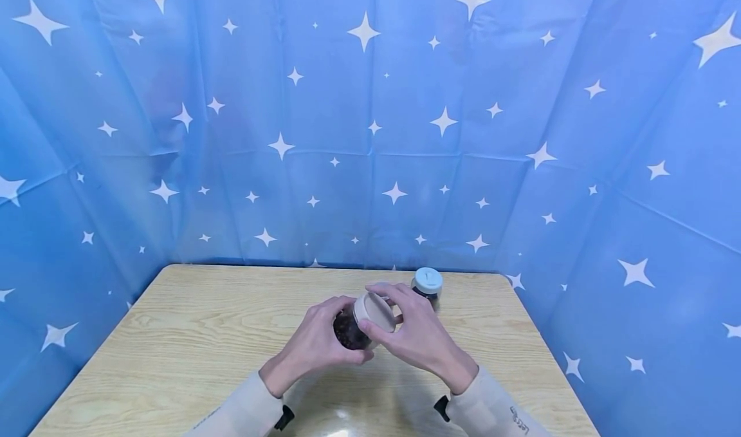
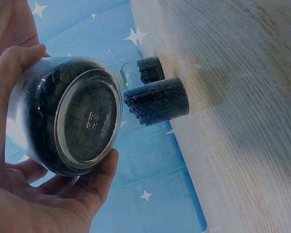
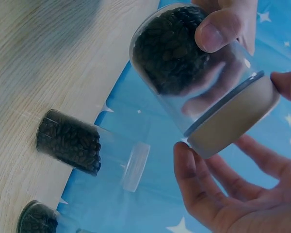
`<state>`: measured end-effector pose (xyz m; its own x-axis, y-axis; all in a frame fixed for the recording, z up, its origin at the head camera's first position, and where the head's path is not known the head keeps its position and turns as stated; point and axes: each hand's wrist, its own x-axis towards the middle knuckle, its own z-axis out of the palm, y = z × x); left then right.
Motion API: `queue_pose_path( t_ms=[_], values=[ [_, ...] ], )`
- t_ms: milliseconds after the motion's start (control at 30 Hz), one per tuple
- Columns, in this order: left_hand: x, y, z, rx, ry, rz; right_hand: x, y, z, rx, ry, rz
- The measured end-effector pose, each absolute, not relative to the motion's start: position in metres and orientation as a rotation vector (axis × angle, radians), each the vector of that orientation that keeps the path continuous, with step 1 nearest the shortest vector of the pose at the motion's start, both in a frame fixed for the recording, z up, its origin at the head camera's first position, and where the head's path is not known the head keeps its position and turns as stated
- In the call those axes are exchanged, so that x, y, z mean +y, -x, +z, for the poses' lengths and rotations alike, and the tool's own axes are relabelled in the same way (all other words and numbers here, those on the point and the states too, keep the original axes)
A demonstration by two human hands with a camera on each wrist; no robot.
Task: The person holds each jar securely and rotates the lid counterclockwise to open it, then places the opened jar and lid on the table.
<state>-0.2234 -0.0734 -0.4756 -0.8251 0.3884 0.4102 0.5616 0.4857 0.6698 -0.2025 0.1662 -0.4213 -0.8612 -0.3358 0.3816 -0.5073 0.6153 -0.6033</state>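
Risk: jar [image 1: 352, 329] of coffee beans tilted above worktop [image 1: 191, 334], left hand [image 1: 315, 347] gripping base, right hand [image 1: 413, 334] fingers round lid [image 1: 375, 311] at 1 o'clock; lid loosening w/ jar tipped could spill beans.

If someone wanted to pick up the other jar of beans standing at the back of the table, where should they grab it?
Probably round the clear glass wall of the standing jar, just under its pale lid. It stands upright on the table, so a hand coming from the side can wrap it. Its right looks open; the left hand and right hand with the held jar crowd its near left.
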Motion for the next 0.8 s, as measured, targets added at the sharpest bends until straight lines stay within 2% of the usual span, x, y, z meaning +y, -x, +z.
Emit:
queue_pose_path(
  t_ms=[800],
  values=[
    [-0.073,0.2244,-0.4782,-2.539,0.823,-1.259,0.1716,0.2063,-0.4266,-2.528,-0.834,1.039]
  ],
)
